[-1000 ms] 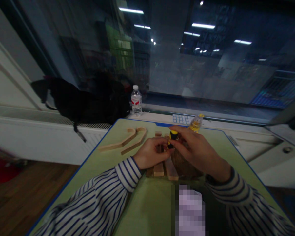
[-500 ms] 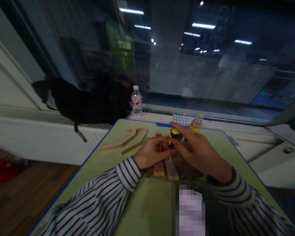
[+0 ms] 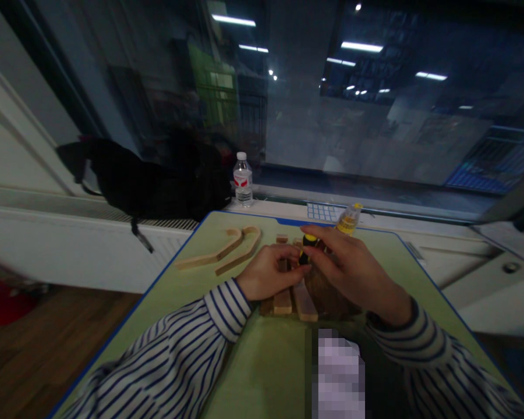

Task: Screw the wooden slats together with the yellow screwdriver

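A short black-and-yellow screwdriver (image 3: 308, 240) stands nearly upright over wooden pieces at the middle of the table. My right hand (image 3: 353, 265) is closed on its handle, thumb at the side and a finger across the top. Just left of its lower end, my left hand (image 3: 268, 270) is closed with thumb and fingertips together; what they pinch is hidden. Below the hands lie two narrow wooden bars (image 3: 304, 302), side by side on a dark brown piece (image 3: 329, 294). The screwdriver's tip cannot be seen.
Two hook-shaped wooden pieces (image 3: 240, 253) lie on the green table (image 3: 166, 326) to the left. A bottle with yellow contents (image 3: 348, 220) stands at the back edge. On the sill are a water bottle (image 3: 243, 183) and a black bag (image 3: 157, 174).
My right forefinger has shifted across the top of the screwdriver, covering more of its yellow end. The left hand and the wooden pieces are almost unmoved.
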Tool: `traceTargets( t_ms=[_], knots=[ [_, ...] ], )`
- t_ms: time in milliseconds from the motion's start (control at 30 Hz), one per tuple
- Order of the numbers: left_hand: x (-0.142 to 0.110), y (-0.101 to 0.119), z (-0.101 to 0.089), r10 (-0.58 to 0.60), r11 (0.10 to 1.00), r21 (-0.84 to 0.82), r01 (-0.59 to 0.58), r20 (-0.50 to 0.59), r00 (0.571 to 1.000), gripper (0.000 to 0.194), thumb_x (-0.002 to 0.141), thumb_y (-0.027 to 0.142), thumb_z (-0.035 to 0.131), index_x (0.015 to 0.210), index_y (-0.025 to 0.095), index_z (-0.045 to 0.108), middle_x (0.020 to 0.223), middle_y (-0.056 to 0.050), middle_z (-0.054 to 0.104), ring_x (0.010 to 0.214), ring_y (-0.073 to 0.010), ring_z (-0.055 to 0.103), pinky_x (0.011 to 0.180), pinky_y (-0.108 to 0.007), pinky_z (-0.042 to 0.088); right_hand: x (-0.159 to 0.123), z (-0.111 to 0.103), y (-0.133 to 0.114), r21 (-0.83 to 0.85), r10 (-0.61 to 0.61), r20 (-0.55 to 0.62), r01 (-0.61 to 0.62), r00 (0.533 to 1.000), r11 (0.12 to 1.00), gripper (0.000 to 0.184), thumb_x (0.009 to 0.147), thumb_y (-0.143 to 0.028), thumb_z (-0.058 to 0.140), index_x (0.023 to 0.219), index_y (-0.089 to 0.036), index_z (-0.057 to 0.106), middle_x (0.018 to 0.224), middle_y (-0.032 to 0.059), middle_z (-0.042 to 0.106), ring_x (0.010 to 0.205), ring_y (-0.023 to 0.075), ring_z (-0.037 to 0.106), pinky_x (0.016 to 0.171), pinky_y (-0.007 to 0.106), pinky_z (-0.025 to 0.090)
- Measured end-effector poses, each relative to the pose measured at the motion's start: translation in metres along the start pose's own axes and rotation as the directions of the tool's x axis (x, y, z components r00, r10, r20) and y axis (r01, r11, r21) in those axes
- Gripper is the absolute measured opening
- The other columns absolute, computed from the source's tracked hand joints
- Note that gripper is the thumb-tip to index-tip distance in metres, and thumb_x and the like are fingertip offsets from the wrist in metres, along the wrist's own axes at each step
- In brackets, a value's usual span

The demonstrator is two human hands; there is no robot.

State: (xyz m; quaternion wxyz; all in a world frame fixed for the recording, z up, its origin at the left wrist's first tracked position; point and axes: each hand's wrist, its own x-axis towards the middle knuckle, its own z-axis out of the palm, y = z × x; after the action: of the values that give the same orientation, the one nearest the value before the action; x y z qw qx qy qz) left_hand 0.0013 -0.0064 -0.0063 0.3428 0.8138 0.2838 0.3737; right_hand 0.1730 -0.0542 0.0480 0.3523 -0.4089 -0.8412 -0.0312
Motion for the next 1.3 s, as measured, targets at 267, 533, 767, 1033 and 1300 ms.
traceTargets(
  t_ms=[267, 533, 767, 1033, 1300],
  knots=[
    [0.0, 0.003, 0.0, 0.026, 1.0, 0.012, -0.026, 0.003, 1.0, 0.016, 0.078, 0.021, 0.06, 0.089, 0.014, 0.069, 0.077, 0.0, 0.069, 0.069, -0.0114, 0.06, 0.066, -0.021, 0.047, -0.001, 0.002, 0.001, 0.001, 0.006, -0.001, -0.006, 1.0, 1.0, 0.032, 0.091, -0.029, 0.052, 0.119, -0.015, 0.054, 0.112, 0.01, 0.067, 0.102, 0.0184, 0.062, 0.09, 0.033, 0.051],
    [0.001, 0.005, 0.001, 0.051, 0.998, -0.027, -0.051, -0.025, 0.998, 0.015, 0.077, 0.019, 0.061, 0.088, 0.014, 0.069, 0.08, -0.001, 0.07, 0.072, -0.0117, 0.062, 0.071, -0.022, 0.048, 0.0, 0.001, 0.0, 0.009, 0.015, -0.007, -0.015, 1.0, 1.0, 0.031, 0.09, -0.029, 0.053, 0.118, -0.015, 0.055, 0.11, 0.0095, 0.067, 0.101, 0.0178, 0.062, 0.089, 0.032, 0.051],
    [0.001, -0.002, 0.003, 0.014, 1.0, 0.001, -0.014, -0.094, 0.995, 0.024, 0.073, 0.032, 0.069, 0.09, 0.014, 0.068, 0.081, -0.003, 0.07, 0.073, -0.0142, 0.063, 0.07, -0.025, 0.05, -0.001, 0.002, 0.001, 0.011, 0.029, -0.009, -0.028, 1.0, 1.0, 0.031, 0.09, -0.029, 0.053, 0.118, -0.016, 0.055, 0.11, 0.0094, 0.067, 0.099, 0.0182, 0.063, 0.088, 0.033, 0.051],
    [0.001, -0.004, 0.002, -0.01, 1.0, -0.024, 0.009, -0.047, 0.999, 0.022, 0.076, 0.033, 0.066, 0.086, 0.013, 0.068, 0.08, -0.004, 0.07, 0.073, -0.0141, 0.062, 0.071, -0.026, 0.049, -0.001, -0.001, 0.001, 0.036, 0.027, 0.015, -0.027, 1.0, 0.999, 0.04, 0.09, -0.026, 0.05, 0.129, -0.019, 0.048, 0.115, 0.0096, 0.065, 0.103, 0.0205, 0.062, 0.09, 0.039, 0.051],
    [0.001, -0.001, 0.001, -0.002, 0.999, -0.032, 0.0, -0.053, 0.999, 0.016, 0.076, 0.027, 0.066, 0.081, 0.012, 0.067, 0.074, -0.001, 0.067, 0.068, -0.0121, 0.059, 0.067, -0.023, 0.047, 0.001, -0.002, -0.002, 0.056, -0.004, 0.0, 0.004, 1.0, 0.998, 0.028, 0.092, -0.024, 0.048, 0.119, -0.02, 0.056, 0.111, 0.0073, 0.067, 0.102, 0.0186, 0.063, 0.09, 0.035, 0.051]
  ],
)
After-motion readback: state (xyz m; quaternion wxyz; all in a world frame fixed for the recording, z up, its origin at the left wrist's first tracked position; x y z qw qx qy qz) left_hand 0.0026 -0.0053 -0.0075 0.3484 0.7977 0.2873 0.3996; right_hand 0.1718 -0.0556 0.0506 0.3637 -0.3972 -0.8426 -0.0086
